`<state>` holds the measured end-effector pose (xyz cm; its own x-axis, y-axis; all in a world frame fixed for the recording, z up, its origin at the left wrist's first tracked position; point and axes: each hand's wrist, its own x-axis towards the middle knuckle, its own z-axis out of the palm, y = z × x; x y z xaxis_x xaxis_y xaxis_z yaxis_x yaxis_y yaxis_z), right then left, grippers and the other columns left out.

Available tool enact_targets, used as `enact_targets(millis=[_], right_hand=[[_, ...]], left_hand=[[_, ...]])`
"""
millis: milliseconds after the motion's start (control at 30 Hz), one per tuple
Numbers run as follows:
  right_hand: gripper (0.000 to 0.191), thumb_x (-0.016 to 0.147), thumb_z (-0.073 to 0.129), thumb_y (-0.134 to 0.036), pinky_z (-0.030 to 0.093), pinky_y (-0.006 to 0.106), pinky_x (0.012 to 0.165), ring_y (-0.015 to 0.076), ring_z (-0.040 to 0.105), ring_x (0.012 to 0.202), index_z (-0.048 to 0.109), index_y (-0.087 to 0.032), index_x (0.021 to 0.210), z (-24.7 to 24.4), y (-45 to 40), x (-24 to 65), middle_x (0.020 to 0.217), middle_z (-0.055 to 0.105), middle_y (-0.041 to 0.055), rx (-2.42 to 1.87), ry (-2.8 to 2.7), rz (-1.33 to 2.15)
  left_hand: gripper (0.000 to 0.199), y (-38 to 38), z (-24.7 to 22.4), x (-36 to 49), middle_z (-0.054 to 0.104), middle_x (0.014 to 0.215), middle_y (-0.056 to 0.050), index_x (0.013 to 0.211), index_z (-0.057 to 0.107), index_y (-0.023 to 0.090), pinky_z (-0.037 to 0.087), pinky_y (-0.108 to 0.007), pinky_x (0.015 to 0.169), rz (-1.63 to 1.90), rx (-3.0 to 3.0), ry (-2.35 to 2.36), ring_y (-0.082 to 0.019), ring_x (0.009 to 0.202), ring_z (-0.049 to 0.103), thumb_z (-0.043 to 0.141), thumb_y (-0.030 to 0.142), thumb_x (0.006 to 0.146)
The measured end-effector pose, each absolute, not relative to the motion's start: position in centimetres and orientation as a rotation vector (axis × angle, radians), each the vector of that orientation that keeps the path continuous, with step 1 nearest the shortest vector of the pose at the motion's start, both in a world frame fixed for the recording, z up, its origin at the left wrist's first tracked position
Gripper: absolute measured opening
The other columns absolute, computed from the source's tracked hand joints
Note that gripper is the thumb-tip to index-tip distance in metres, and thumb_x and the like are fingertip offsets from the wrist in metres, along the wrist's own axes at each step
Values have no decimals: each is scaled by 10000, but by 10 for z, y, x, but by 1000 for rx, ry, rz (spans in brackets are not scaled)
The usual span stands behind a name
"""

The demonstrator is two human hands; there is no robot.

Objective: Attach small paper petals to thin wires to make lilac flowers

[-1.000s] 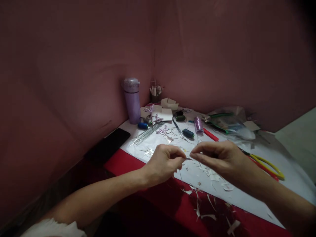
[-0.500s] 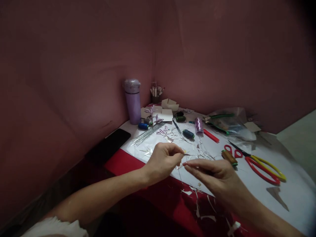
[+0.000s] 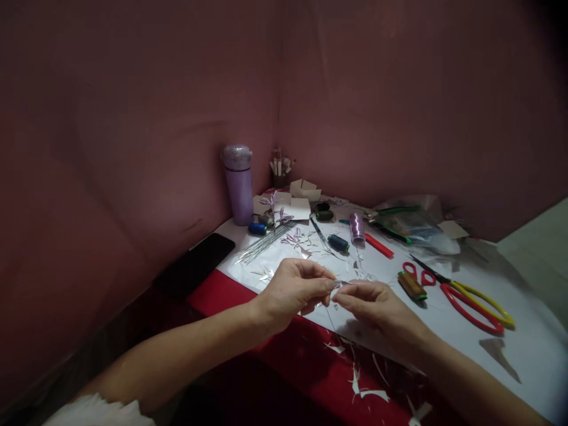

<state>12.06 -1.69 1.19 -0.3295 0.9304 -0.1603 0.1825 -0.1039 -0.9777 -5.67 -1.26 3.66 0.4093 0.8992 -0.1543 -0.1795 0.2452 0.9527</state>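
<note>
Head view: small strip pinched between the hands, left of the big scissors

From my remote feed, the small strip (image 3: 341,284) sits well to the left of the big scissors (image 3: 450,281), above the near edge of the counter (image 3: 536,361). Its long axis seems to run sideways, from one hand across to the other. The left hand (image 3: 288,293) has it pinched between thumb and finger. The right hand (image 3: 377,305) meets the opposite end with its fingertips, but I can't tell whether they grip or only touch. Both hands are equally close to it; the right is the nearer to the scissors. A thin strand (image 3: 332,322) hangs below the left fingertips.

Just left of the scissors lies a brown spool (image 3: 412,285); far to their left is a bundle of wires (image 3: 265,244).

Much escapes me. Fingertips cover both ends of the strip, so I can't make out its shape or material. The strand fades over the red cloth (image 3: 284,358). The right forearm runs out of frame, and the contents of the clear bag (image 3: 426,234) beyond the scissors are unreadable.
</note>
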Motion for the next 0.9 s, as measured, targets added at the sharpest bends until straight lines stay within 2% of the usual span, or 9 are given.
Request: enact_targets(millis=[100, 233, 333, 500, 600, 700, 800, 900], right_hand=[[200, 764, 644, -370, 386, 248, 513, 121, 484, 548, 707, -187, 713, 17, -35, 112, 590, 583, 0, -1234, -1697, 1294], [183, 799, 605, -338, 408, 256, 516, 138, 527, 542, 727, -205, 763, 40, -43, 113, 591, 632, 14, -1202, -1961, 870], [164, 755, 655, -357, 419, 264, 519, 154, 559, 575, 730, -212, 767, 57, -26, 123, 651, 671, 31, -1233, -1901, 689], [233, 698, 697, -421, 419, 266, 527, 152, 538, 604, 717, -189, 705, 51, 7, 133, 654, 648, 35, -1327, -1711, 935], [245, 701, 692, -426, 418, 249, 503, 125, 511, 559, 715, -182, 709, 29, 2, 128, 632, 633, 19, -1327, -1626, 1163], [252, 714, 681, -428, 440, 263, 505, 144, 545, 567, 723, -180, 730, 12, -18, 117, 645, 651, 24, -1317, -1604, 1255], [220, 778, 632, -390, 470, 284, 588, 180, 599, 662, 738, -198, 764, 17, -38, 110, 695, 683, 35, -1259, -1741, 1138], [164, 785, 630, -334, 463, 274, 565, 172, 608, 621, 752, -224, 799, 39, -38, 113, 672, 695, 24, -1218, -1922, 864]], left_hand=[[106, -9, 33, -55, 525, 488, 28, 693, 600, 116, 252, -180, 387, 979, 1111, 924, -40, 380, 370, 633, 215, 676], [45, -5, 27, -52, 542, 537, 16, 672, 621, 107, 382, -194, 501, 1120, 1284, 996, -64, 494, 487, 608, 150, 678], [72, -7, 29, -52, 542, 527, 13, 669, 621, 105, 363, -189, 474, 1006, 1289, 971, -57, 468, 467, 616, 174, 689], [173, -15, 35, -56, 528, 490, 26, 701, 611, 116, 224, -174, 363, 829, 1134, 865, -30, 363, 345, 666, 277, 671], [197, -14, 34, -58, 533, 504, 23, 695, 601, 117, 235, -172, 357, 845, 1061, 792, -33, 370, 366, 686, 290, 658], [182, -11, 31, -57, 532, 508, 26, 700, 594, 119, 243, -176, 354, 898, 1034, 817, -37, 368, 365, 674, 279, 668], [123, -8, 27, -54, 536, 523, 25, 702, 599, 116, 305, -183, 405, 1005, 1125, 940, -45, 409, 412, 645, 228, 682], [66, -7, 24, -51, 547, 546, 10, 677, 616, 106, 379, -198, 506, 1034, 1320, 980, -66, 501, 485, 605, 168, 698]])
